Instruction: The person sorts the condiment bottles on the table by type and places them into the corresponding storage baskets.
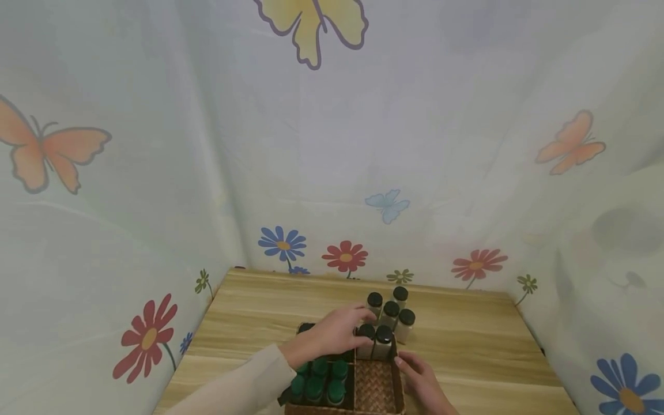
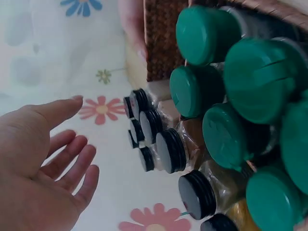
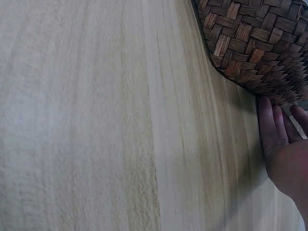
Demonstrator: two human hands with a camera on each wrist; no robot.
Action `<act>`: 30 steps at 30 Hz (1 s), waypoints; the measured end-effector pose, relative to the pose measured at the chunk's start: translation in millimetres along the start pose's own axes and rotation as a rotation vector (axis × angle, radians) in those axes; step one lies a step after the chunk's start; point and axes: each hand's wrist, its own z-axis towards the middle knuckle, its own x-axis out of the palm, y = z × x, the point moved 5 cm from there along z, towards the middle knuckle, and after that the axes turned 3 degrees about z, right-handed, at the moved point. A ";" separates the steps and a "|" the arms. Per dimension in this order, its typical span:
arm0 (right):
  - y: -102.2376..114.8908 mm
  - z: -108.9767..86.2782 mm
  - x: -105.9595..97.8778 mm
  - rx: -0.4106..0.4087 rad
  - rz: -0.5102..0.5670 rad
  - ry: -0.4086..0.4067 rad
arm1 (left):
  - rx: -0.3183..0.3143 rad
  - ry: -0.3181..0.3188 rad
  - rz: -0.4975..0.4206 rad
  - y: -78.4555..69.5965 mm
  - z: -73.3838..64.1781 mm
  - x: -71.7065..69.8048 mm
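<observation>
My left hand (image 1: 334,331) reaches over the woven basket (image 1: 374,387), its fingers spread toward a loose group of black-lidded jars (image 1: 391,311). In the left wrist view this hand (image 2: 45,168) has its thumb and fingers apart, with nothing between them. Two black-lidded jars (image 1: 383,340) stand side by side in the basket's back right compartment, just by the left thumb. My right hand (image 1: 422,381) is at the basket's right side; in the right wrist view, the fingers (image 3: 270,122) reach the woven wall (image 3: 255,43) fairly straight.
Several jars with green lids (image 1: 314,387) fill the front left compartment. The front right compartment shows its bare woven bottom. Everything stands on a wood-grain table (image 1: 467,346), enclosed by a white curtain (image 1: 441,173) printed with flowers and butterflies.
</observation>
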 end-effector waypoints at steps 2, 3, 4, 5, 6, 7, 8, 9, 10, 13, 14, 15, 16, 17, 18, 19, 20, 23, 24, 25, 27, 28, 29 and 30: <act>0.9 -0.6 0.5 -0.004 -0.014 0.002 | -0.027 -0.046 -0.003 5.8 9.4 1.2; 1.2 -0.7 0.6 -0.006 -0.017 0.002 | -0.037 -0.070 -0.015 8.6 13.7 1.7; 1.5 -0.5 1.0 -0.008 -0.020 0.003 | -0.049 -0.094 -0.029 11.8 18.0 2.2; 1.7 -0.3 1.1 -0.009 -0.026 0.003 | -0.060 -0.119 -0.043 14.6 22.0 2.3; 1.9 -0.2 1.2 -0.011 -0.028 0.002 | -0.072 -0.141 -0.057 17.1 25.7 2.1; 1.9 -0.1 1.2 -0.011 -0.030 0.002 | -0.083 -0.165 -0.076 19.6 29.7 1.8; 1.8 0.0 1.3 -0.011 -0.031 -0.001 | -0.094 -0.185 -0.097 22.0 33.2 1.8; 1.8 -0.1 1.3 -0.010 -0.033 -0.005 | -0.106 -0.202 -0.115 24.2 36.1 1.5; 1.7 0.0 1.4 -0.010 -0.037 -0.006 | -0.116 -0.219 -0.136 26.3 39.0 1.7; 0.7 -0.2 1.1 -0.006 -0.048 -0.017 | -0.136 -0.262 -0.172 32.5 46.6 4.7; 0.1 -0.1 1.0 -0.004 -0.052 -0.020 | -0.141 -0.274 -0.186 34.7 48.5 6.5; -0.2 0.1 0.9 -0.004 -0.057 -0.021 | -0.145 -0.284 -0.202 36.8 50.5 8.3; -0.8 0.2 0.8 -0.002 -0.057 -0.023 | -0.143 -0.299 -0.213 39.1 52.7 10.4; -1.4 0.7 0.7 -0.002 -0.058 -0.021 | -0.143 -0.311 -0.218 41.2 54.8 12.8; -2.0 1.2 0.6 -0.002 -0.058 -0.019 | -0.147 -0.320 -0.225 43.4 57.1 15.2; -2.5 1.5 0.5 -0.004 -0.056 -0.020 | -0.150 -0.325 -0.234 45.5 59.4 17.7; -3.0 1.8 0.0 -0.006 -0.057 -0.023 | -0.156 -0.327 -0.239 47.5 61.7 20.4; -4.4 2.7 -1.8 -0.007 -0.057 -0.037 | -0.173 -0.316 -0.224 51.4 69.6 29.3; -4.8 2.7 -2.4 -0.005 -0.054 -0.044 | -0.184 -0.303 -0.212 52.4 72.1 32.3; -5.1 3.0 -3.1 -0.004 -0.055 -0.047 | -0.191 -0.293 -0.205 53.0 74.2 35.0; -5.2 3.4 -3.5 -0.002 -0.054 -0.047 | -0.203 -0.277 -0.199 53.5 77.4 38.8; -5.1 3.7 -3.4 0.000 -0.053 -0.044 | -0.211 -0.268 -0.195 53.7 78.5 40.1; -4.9 4.0 -3.1 0.000 -0.054 -0.039 | -0.219 -0.258 -0.191 53.9 79.6 41.1; -4.5 4.2 -2.7 0.000 -0.053 -0.037 | -0.231 -0.244 -0.188 54.5 80.3 42.3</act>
